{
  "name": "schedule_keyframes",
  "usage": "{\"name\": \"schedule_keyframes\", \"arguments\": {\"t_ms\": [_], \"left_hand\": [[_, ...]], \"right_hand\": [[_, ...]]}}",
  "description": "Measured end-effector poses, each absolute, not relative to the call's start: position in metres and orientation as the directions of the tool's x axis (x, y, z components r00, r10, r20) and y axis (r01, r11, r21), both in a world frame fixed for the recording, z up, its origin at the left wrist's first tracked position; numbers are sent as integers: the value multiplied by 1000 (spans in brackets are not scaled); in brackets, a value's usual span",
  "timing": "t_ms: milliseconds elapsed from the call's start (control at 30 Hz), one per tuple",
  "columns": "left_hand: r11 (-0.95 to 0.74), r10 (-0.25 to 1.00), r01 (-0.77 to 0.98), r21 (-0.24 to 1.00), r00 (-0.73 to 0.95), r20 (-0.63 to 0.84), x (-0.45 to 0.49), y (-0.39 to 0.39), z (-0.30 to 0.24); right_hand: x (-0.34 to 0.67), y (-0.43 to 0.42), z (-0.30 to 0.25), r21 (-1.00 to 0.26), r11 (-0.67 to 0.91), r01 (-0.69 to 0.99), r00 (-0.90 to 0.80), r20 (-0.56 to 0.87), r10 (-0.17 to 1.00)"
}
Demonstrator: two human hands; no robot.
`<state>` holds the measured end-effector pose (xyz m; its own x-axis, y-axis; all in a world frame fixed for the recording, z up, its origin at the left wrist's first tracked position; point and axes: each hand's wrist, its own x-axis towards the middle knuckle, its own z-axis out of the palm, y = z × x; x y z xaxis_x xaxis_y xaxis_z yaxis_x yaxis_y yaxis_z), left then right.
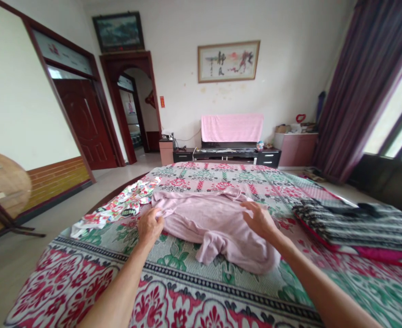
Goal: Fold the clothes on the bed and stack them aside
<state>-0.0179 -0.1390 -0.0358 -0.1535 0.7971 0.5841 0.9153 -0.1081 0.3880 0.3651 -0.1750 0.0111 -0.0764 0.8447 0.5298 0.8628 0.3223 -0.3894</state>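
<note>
A pale pink garment [201,214] lies spread and wrinkled on a patterned cloth [194,278], with a sleeve- or leg-like part folded toward me. At its left end my left hand [150,226] has its fingers closed on the edge of the fabric. My right hand [260,219] is over the garment's right side, fingers stretched out and apart; whether they touch the fabric I cannot tell. Left of the pink garment, a white garment with a colourful print [122,205] lies crumpled on the same cloth.
A folded black-and-white striped textile [354,223] lies on the right of the cloth, over something bright pink. Beyond the far edge stand a low black cabinet [269,157] and a screen covered by a pink towel [231,127]. A round wooden tabletop [2,191] leans at far left.
</note>
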Motion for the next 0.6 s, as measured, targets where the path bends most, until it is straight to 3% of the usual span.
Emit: {"name": "schedule_keyframes", "arguments": {"t_ms": [67,133,333,467,600], "left_hand": [[-84,797,899,431,-199,571,-19,-139,-34],[-58,801,873,485,-249,544,-22,-140,-30],[-121,746,764,633,-351,566,-28,-147,-4],[-136,664,711,690,-451,596,-34,-150,11],[-174,649,621,765,-512,563,-39,-149,19]], "right_hand": [[340,-186,20,-484,485,728,-269,450,852],[315,-201,24,-527,546,651,-383,393,836],[273,-228,15,-403,652,643,-525,388,757],[286,-219,24,-520,631,576,-484,405,775],[316,-207,51,-742,490,458,-282,402,871]]}}
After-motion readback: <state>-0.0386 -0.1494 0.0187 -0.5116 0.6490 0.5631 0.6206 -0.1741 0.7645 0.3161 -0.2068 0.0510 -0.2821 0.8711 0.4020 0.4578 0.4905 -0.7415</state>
